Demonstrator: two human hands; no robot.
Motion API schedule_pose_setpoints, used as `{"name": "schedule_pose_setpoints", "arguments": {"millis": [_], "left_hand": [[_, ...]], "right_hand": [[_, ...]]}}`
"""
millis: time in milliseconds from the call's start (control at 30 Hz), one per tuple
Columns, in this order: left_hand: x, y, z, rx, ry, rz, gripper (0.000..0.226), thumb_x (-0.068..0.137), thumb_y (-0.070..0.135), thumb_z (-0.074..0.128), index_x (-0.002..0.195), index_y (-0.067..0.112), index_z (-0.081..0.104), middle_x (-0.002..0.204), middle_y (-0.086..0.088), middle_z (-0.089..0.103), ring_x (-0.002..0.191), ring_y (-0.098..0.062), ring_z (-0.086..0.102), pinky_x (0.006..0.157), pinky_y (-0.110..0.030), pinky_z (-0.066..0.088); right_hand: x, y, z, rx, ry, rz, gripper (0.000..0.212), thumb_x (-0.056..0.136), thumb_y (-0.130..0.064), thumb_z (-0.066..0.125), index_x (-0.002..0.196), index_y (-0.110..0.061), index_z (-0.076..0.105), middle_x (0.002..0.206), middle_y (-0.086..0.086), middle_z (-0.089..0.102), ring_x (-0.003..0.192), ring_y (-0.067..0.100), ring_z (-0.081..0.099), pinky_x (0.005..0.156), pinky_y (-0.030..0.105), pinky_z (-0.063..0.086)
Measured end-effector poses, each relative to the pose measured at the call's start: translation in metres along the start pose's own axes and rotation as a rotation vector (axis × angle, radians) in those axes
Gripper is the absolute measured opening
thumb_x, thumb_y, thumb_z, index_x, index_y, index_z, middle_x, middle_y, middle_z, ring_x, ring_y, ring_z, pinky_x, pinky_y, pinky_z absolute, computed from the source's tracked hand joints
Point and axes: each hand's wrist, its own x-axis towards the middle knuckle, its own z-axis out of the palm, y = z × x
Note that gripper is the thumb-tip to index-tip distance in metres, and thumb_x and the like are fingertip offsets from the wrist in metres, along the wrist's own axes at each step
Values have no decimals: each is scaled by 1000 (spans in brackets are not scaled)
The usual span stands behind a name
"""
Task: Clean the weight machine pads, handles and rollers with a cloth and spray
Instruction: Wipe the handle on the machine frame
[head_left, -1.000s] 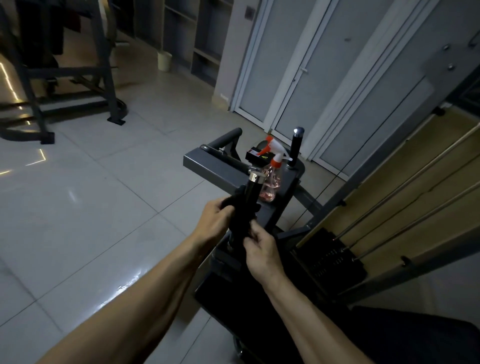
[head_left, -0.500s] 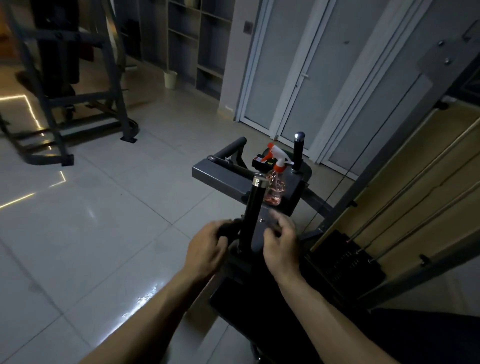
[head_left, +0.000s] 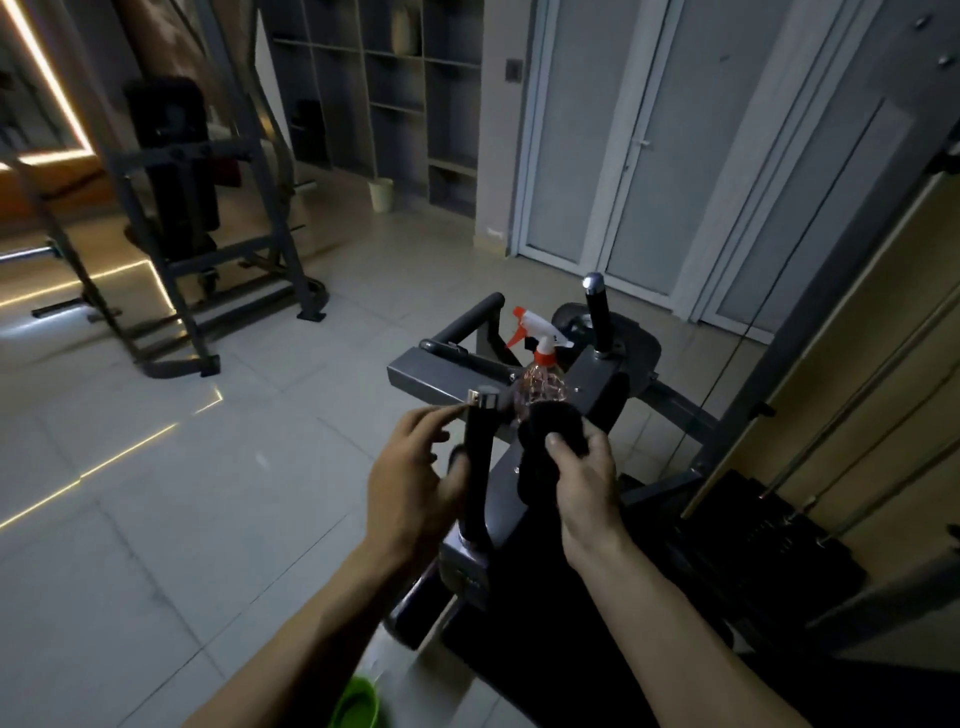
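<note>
Open tiled floor (head_left: 156, 519) fills the left half of the frame, running from the lower left up to another machine frame (head_left: 208, 249) in the upper left. A shelving unit (head_left: 395, 93) and a small pale bin (head_left: 382, 195) stand at top centre, with pale doors (head_left: 623, 156) to their right; the right edge is closed in by slanting guide rods and the dark weight stack (head_left: 753, 525) at lower right; a blurred green object (head_left: 356, 706) sits at the bottom edge between the forearms.

In the centre an upright black handle (head_left: 479, 462) with a chrome cap rises from the grey machine body (head_left: 415, 371). The left hand (head_left: 410, 483) lies just to its left, fingers loose and spread, gripping nothing, fingertips close to the cap; whether the thumb touches the handle cannot be told. The right hand (head_left: 584, 483) is just right of the handle and apart from it, pinching a black cloth (head_left: 548, 431) with the thumb on top; the cloth bunches above the fingers.

Directly behind the cloth a spray bottle (head_left: 537, 384) stands upright on the grey body, clear with a white-and-orange trigger head; a second upright handle (head_left: 600, 317) stands beyond it to the upper right; a black horizontal bar (head_left: 470, 319) juts out left of the bottle.
</note>
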Motion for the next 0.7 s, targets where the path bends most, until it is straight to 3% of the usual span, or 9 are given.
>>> {"name": "schedule_pose_setpoints", "arguments": {"millis": [100,200,267,367,500,567,600,667,700], "left_hand": [[12,1,10,-133,-21,-196,21,95,20,71,113,30,74,112,17,73,93,-3,72,82,-37,61],[11,2,16,-92,28,-232,27,91,8,74,111,25,74,108,14,75,95,-5,73,84,-38,61],[7,0,23,-76,67,-259,33,86,0,76,112,21,74,106,10,76,96,-7,74,84,-42,61],[4,-1,35,-38,167,-278,37,81,-7,77,109,17,74,104,7,75,94,-9,74,83,-40,62],[0,6,43,-7,216,-280,39,83,-10,74,114,13,74,108,5,75,95,-9,73,76,-27,61],[-2,8,46,-14,222,-288,40,84,-13,71,117,10,73,110,3,75,97,-10,73,74,-23,60],[-3,7,44,-17,223,-292,41,85,-14,70,118,10,73,111,2,76,98,-12,74,76,-24,60],[-5,6,44,-39,203,-334,45,87,-15,65,120,14,73,113,4,76,99,-13,74,83,-31,60],[-7,6,44,-45,196,-358,47,88,-15,62,120,17,74,114,6,76,98,-14,75,84,-34,59]], "right_hand": [[26,-12,16,1,-221,-23,28,103,-9,55,116,-27,73,113,2,77,111,23,71,90,34,57],[34,-23,34,29,-471,20,34,105,-3,44,119,-17,72,105,5,77,96,15,73,74,24,56],[40,-13,36,5,-544,47,36,103,4,42,122,-6,70,91,7,75,76,10,72,63,20,54],[48,16,26,-100,-610,47,39,97,8,43,119,-9,71,71,-7,68,52,1,56,48,19,43],[30,52,5,-453,-755,-105,30,92,-8,57,96,-32,74,82,-9,69,75,10,66,70,24,55],[27,63,-6,-696,-792,-266,24,90,-17,61,107,-29,73,98,0,67,90,20,67,74,19,50],[28,59,-5,-757,-806,-303,27,87,-25,58,109,-26,73,102,3,68,94,23,66,77,23,51],[40,49,-6,-707,-787,-255,35,84,-32,53,112,-24,74,107,3,72,99,22,68,86,31,55],[47,40,-6,-611,-722,-201,32,91,-27,55,116,-22,74,112,1,74,106,20,69,92,33,55]]}}
